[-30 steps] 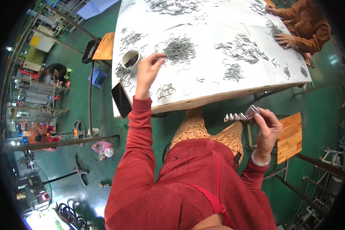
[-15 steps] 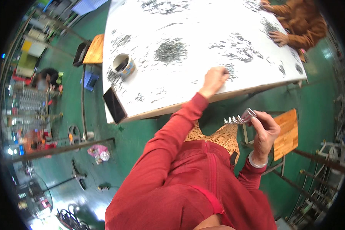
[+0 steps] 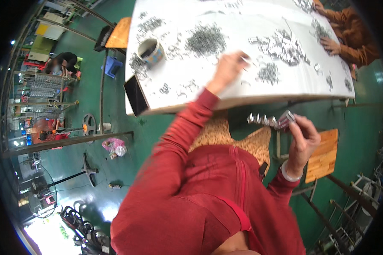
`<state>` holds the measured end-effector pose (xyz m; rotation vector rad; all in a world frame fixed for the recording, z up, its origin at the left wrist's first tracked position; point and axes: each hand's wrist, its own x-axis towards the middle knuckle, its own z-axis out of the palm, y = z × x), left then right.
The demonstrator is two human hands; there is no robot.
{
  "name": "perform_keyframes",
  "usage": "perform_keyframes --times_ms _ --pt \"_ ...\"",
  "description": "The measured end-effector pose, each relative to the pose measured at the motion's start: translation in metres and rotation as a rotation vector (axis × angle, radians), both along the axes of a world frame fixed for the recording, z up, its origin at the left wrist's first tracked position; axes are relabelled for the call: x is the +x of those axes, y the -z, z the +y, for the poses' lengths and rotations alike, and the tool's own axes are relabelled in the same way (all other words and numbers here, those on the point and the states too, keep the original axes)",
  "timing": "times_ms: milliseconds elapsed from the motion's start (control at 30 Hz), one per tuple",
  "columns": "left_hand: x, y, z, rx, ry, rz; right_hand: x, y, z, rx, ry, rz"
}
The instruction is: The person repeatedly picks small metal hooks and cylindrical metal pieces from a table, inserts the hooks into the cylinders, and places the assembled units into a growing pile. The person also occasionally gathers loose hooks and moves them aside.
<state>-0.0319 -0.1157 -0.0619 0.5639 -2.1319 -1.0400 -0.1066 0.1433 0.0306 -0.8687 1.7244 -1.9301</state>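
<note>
Several bent metal pieces [image 3: 281,121] at three o'clock: keep pinched, level, between fingers of the right hand [image 3: 304,138]; at one o'clock, over the desk [image 3: 293,83], guide the left hand [image 3: 230,68] gently, fingers too blurred to tell.

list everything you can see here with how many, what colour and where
table: 1, white top, centre
small metal pieces: too many to count, silver-grey, heaped and scattered on the table
cup: 1, pale with coloured pattern, table's left side
flat device: 1, black, near left corner
wooden seats: 2, light brown, right and upper left
plastic stool: 1, blue, left floor
bag: 1, pink, left floor
co-worker: 1, brown sleeves, table's right
crouching person: 1, dark clothes, far left
held metal row: 1, silver, off the near edge
left grip: 1, red sleeve, above the table, fingers blurred
right grip: 1, red sleeve, pinching the row
</note>
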Motion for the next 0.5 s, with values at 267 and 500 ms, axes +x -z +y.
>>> perform_keyframes --times_ms 267,500 --pt "0.152 -0.075 -0.060 -0.182 -0.008 -0.822 -0.004 -0.002 -0.004 -0.047 -0.048 0.028" --pt "0.189 -0.043 -0.049 0.032 -0.093 -0.651 -0.015 0.001 -0.001 -0.089 -0.175 0.071"
